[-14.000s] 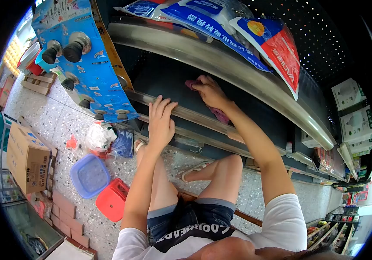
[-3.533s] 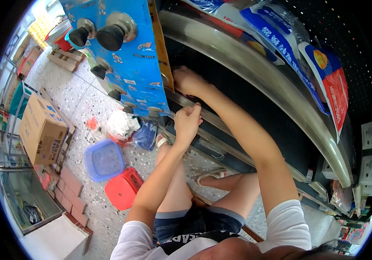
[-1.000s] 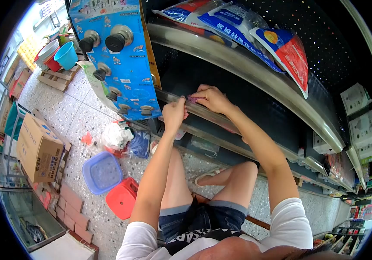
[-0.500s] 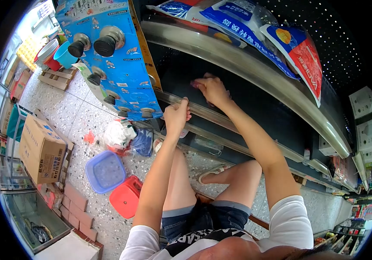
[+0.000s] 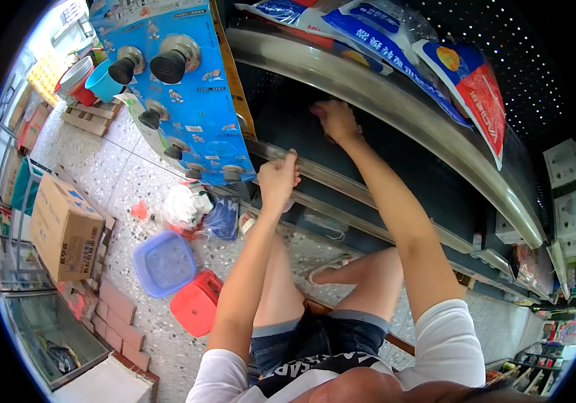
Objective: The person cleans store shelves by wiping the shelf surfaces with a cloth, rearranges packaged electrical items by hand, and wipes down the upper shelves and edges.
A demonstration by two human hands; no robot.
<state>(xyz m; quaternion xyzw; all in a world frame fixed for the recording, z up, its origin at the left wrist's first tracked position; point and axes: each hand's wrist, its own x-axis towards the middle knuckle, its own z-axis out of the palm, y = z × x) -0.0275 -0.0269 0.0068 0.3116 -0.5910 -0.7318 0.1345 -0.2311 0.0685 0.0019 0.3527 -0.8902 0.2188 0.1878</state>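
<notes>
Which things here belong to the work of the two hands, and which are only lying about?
Seem to belong:
dark-pink crumpled cloth, in right hand
dark flat shelf, left hand near its edge

Probably lying about:
brown cardboard box
turquoise round plastic bucket
red-and-blue plastic packet

Shelf (image 5: 432, 176) matt; basin (image 5: 164, 264) smooth plas.

Shop with stocked display shelves (image 5: 375, 60)

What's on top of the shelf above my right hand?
Blue, white and red plastic packages lie on the upper shelf. They cover the surface beneath, and anything behind them is hidden.
</notes>
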